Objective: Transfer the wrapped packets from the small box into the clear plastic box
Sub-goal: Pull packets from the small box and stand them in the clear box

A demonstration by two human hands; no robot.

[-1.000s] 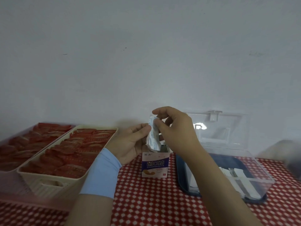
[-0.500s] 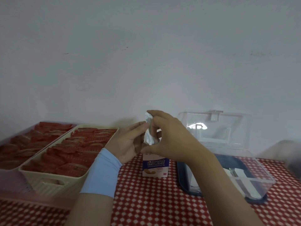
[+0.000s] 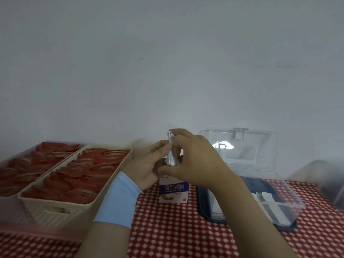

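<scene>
Head view | your right hand (image 3: 195,161) pinches wrapped packets (image 3: 171,155) upright above small box (image 3: 174,190) | left hand (image 3: 147,164) alongside, grip unclear | clear plastic box (image 3: 295,199) right of small box.

A bunch of silvery-white wrapped packets (image 3: 171,155) stands upright just above the small box (image 3: 174,190), white and blue, perhaps partly inside it. Beside it the clear plastic box (image 3: 292,196) sits lid-open, holding white packets (image 3: 268,200).

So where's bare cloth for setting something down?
Bare checked cloth lies in front of the small box, between the cream basket and the clear plastic box, and at the near right corner. A pink basket crowds the far left.
</scene>
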